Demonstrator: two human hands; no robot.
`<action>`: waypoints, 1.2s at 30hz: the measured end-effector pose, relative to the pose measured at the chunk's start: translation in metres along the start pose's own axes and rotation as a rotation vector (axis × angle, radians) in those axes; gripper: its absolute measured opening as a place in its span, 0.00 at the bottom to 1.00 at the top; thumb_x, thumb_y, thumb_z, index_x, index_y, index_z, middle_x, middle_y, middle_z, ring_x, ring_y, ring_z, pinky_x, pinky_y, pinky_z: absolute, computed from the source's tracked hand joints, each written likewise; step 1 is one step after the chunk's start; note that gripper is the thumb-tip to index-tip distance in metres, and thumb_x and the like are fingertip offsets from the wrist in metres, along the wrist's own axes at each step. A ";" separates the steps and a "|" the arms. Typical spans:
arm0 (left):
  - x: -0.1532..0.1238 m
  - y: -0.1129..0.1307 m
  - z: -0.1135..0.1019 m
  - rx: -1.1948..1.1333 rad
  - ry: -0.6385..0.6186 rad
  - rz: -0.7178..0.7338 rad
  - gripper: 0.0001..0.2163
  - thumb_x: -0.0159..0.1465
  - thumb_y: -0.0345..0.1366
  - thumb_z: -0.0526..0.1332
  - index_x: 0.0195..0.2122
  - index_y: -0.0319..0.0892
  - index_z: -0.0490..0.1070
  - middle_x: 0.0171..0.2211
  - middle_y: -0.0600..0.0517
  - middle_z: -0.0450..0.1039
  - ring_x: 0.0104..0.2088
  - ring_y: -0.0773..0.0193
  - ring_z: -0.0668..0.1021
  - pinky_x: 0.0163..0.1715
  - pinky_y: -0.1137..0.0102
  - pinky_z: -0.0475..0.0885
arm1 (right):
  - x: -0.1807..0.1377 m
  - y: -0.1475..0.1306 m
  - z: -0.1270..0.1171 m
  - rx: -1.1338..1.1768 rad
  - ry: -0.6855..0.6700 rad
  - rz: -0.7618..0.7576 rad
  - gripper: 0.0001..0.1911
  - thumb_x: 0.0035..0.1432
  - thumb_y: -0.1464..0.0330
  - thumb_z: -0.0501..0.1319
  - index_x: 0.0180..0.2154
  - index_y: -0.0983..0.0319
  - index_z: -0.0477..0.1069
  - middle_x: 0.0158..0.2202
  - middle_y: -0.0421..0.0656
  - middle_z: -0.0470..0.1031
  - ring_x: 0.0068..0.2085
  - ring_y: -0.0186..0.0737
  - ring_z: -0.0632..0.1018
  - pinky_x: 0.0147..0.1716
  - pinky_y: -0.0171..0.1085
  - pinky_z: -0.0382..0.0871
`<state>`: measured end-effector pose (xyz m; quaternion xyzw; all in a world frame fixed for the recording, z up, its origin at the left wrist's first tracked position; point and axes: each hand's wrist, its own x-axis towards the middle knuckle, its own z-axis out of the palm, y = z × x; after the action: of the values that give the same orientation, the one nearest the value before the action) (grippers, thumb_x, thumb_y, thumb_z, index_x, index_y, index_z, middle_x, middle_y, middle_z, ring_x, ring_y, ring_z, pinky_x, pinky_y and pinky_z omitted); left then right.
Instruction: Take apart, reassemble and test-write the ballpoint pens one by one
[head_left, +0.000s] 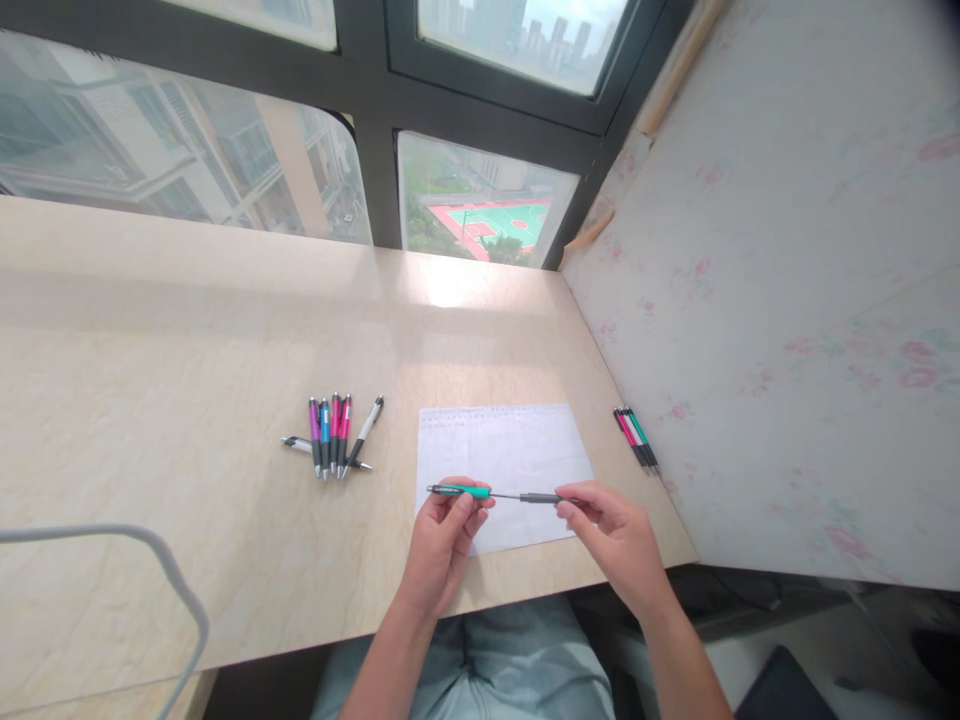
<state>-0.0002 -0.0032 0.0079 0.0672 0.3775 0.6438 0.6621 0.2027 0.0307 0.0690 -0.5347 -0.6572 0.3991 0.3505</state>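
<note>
My left hand [447,530] pinches the green pen barrel [472,492], its clicker end pointing left. A thin refill [505,496] sticks out of the barrel's right end. In line with it, my right hand [609,525] grips the dark grey front section of the pen [538,498] between thumb and fingertips. The two pen parts are apart, with the bare refill bridging the gap. Both hands are above a white sheet of paper [510,450], which has rows of small marks along its top edge.
On the left, several pens [325,435] in purple, blue, pink and white lie bunched, some crossing. Three pens [635,440] lie by the wall [787,300] on the right. A grey cable [169,565] arches over the table's [225,350] left front. Windows stand behind.
</note>
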 end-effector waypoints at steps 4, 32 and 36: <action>-0.002 0.000 0.001 0.023 -0.028 0.004 0.10 0.55 0.34 0.70 0.37 0.39 0.75 0.37 0.50 0.78 0.35 0.69 0.80 0.36 0.78 0.75 | 0.000 -0.002 0.012 -0.012 -0.061 -0.034 0.07 0.60 0.65 0.62 0.39 0.58 0.78 0.36 0.45 0.79 0.36 0.43 0.79 0.35 0.40 0.76; -0.001 -0.004 -0.001 0.101 -0.091 -0.022 0.08 0.59 0.35 0.68 0.38 0.41 0.75 0.37 0.51 0.78 0.37 0.68 0.79 0.39 0.76 0.73 | 0.003 0.002 0.031 -0.065 -0.079 -0.047 0.24 0.68 0.59 0.50 0.24 0.61 0.70 0.21 0.40 0.70 0.25 0.35 0.71 0.26 0.34 0.62; 0.001 -0.004 -0.002 0.066 -0.045 -0.010 0.09 0.57 0.35 0.69 0.37 0.40 0.75 0.38 0.50 0.78 0.37 0.68 0.79 0.39 0.76 0.74 | 0.003 -0.001 0.030 -0.050 -0.077 -0.056 0.13 0.66 0.60 0.54 0.36 0.60 0.72 0.33 0.43 0.75 0.36 0.38 0.75 0.32 0.34 0.67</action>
<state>0.0024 -0.0038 0.0039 0.1017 0.3839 0.6262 0.6710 0.1751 0.0291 0.0564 -0.5089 -0.6949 0.3927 0.3223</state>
